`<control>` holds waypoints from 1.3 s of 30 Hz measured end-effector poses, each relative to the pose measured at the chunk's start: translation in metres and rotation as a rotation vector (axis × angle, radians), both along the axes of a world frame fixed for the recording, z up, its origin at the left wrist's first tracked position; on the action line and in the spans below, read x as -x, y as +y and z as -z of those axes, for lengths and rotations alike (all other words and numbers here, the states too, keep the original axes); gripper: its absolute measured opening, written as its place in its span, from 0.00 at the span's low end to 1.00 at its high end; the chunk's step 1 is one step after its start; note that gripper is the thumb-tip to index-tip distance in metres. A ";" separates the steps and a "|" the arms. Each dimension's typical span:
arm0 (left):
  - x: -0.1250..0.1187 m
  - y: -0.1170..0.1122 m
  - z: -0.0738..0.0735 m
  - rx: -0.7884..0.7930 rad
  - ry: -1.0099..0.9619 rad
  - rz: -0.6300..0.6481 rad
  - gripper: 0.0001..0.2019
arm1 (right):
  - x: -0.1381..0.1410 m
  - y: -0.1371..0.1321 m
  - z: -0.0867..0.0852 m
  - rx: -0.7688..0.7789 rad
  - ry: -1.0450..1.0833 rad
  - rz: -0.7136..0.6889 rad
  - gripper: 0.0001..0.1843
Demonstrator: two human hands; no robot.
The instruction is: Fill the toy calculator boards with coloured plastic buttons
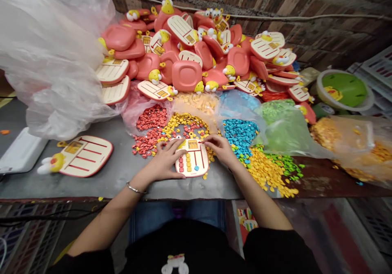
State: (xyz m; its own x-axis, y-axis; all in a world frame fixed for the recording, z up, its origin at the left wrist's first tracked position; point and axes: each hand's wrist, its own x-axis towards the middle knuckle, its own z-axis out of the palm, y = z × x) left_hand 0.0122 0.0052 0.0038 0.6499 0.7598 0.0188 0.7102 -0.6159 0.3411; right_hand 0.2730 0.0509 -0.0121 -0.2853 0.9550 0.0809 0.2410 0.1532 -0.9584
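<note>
A cream toy board with a red rim lies flat in front of me. Short columns of red and yellow pieces sit on it, along with a blue piece. My left hand holds the board from its left side, fingers over the upper part and thumb along the lower edge. At the board's upper right, my right hand has its fingertips pinched together by a red slot. Whatever is between those fingertips is hidden. Loose red pieces, yellow pieces and blue pieces lie just beyond.
Another toy board lies at left near a white box. A large heap of red-backed boards lies against the brick wall. Plastic bags of pieces line the back. Orange-yellow pieces spread at right, near a green-filled tub.
</note>
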 end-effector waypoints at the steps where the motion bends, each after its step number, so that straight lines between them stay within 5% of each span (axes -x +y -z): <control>1: 0.000 0.000 0.000 0.003 0.000 -0.002 0.39 | 0.001 0.003 -0.001 -0.020 -0.002 -0.015 0.09; 5: 0.000 0.001 0.000 0.020 -0.002 -0.005 0.39 | 0.004 0.010 0.000 -0.119 -0.025 -0.030 0.12; 11: 0.000 0.000 0.001 0.032 -0.008 -0.002 0.39 | 0.007 0.010 0.009 -0.414 -0.371 -0.052 0.05; 16: -0.001 0.000 0.003 -0.004 0.001 -0.017 0.39 | 0.003 0.006 0.011 -0.565 -0.513 -0.168 0.10; 19: 0.000 0.000 0.004 -0.022 0.001 -0.018 0.38 | -0.002 -0.002 0.009 -0.530 -0.472 -0.252 0.09; 25: 0.001 0.000 0.006 -0.045 0.003 0.004 0.39 | 0.012 -0.014 0.006 -0.372 -0.338 -0.176 0.16; 30: 0.000 0.000 0.005 -0.034 -0.013 -0.012 0.38 | -0.001 -0.023 -0.014 -0.246 -0.244 -0.407 0.17; 32: 0.000 0.000 0.004 -0.026 -0.018 -0.013 0.38 | -0.022 -0.022 -0.021 -0.235 -0.245 -0.252 0.13; 36: 0.001 0.000 0.004 -0.012 -0.017 -0.006 0.38 | -0.066 -0.003 -0.019 -0.388 -0.521 0.272 0.08; 39: 0.002 0.000 0.004 -0.004 -0.026 -0.005 0.38 | -0.081 0.014 -0.010 -0.471 -0.795 0.242 0.07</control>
State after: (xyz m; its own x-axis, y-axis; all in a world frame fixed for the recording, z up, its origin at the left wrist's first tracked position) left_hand 0.0106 0.0056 -0.0003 0.6455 0.7628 0.0385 0.7040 -0.6138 0.3572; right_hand 0.3535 0.0650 -0.0025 -0.2210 0.9142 0.3398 0.8709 0.3418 -0.3532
